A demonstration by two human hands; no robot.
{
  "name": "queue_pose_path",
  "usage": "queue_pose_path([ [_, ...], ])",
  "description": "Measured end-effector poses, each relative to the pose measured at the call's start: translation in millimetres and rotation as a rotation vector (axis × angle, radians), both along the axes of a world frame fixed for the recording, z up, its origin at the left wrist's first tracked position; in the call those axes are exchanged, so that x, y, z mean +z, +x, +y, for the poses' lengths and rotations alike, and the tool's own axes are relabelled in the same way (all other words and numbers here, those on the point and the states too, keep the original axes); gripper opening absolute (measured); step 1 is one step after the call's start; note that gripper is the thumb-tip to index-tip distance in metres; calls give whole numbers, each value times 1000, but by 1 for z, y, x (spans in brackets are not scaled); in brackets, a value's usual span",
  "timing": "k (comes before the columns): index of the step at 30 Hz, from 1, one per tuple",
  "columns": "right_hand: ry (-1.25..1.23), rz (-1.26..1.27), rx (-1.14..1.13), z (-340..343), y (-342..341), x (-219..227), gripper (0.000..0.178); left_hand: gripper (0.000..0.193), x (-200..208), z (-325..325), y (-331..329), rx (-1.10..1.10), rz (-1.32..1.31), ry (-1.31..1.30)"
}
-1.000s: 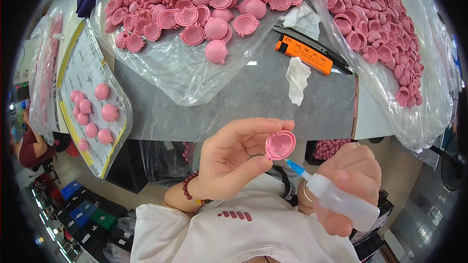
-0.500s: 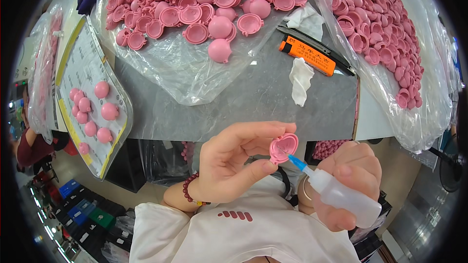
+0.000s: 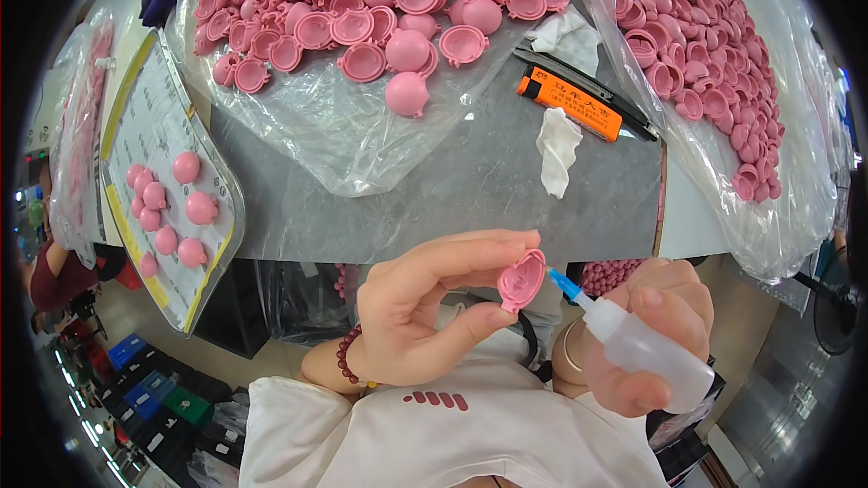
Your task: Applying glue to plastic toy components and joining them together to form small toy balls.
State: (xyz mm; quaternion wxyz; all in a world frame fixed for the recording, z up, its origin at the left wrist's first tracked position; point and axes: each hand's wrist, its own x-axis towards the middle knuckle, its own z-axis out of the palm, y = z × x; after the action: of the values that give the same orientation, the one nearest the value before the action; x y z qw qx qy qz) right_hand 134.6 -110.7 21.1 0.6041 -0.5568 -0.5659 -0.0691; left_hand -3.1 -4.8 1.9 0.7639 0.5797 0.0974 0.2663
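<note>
Between thumb and fingers, my left hand (image 3: 434,307) pinches a pink plastic half-shell (image 3: 522,280), its hollow side tilted toward the right. My right hand (image 3: 665,325) is wrapped round a translucent white squeeze bottle (image 3: 655,357) with a blue needle tip (image 3: 564,284). That tip points up and left, a small gap away from the shell's rim. Both hands are above the front edge of the grey table (image 3: 434,199). Whether liquid is inside the shell cannot be made out.
Pink half-shells (image 3: 353,25) lie heaped on clear plastic sheeting (image 3: 353,154) at the back. Another bag of pink shells (image 3: 714,81) is at right. An orange box (image 3: 570,102), a black cutter knife (image 3: 588,86) and crumpled tissue (image 3: 558,152) lie between. A tray (image 3: 203,280) at left carries pink balls (image 3: 202,208).
The bottle's tip has drawn back to the right, out of the half-shell. My left hand has shifted slightly left and turned the shell more edge-on.
</note>
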Motion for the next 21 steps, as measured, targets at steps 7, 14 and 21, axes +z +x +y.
queue_pose_path([
  [7,-23,47,0,-6,-3,3,57,39,-2,0,0,69,-30,6],
  [14,-83,149,134,-6,-12,6,55,40,-7,2,-2,7,-112,-201],
  [21,169,318,-354,8,8,-13,39,48,-1,2,5,-181,-73,-950],
])
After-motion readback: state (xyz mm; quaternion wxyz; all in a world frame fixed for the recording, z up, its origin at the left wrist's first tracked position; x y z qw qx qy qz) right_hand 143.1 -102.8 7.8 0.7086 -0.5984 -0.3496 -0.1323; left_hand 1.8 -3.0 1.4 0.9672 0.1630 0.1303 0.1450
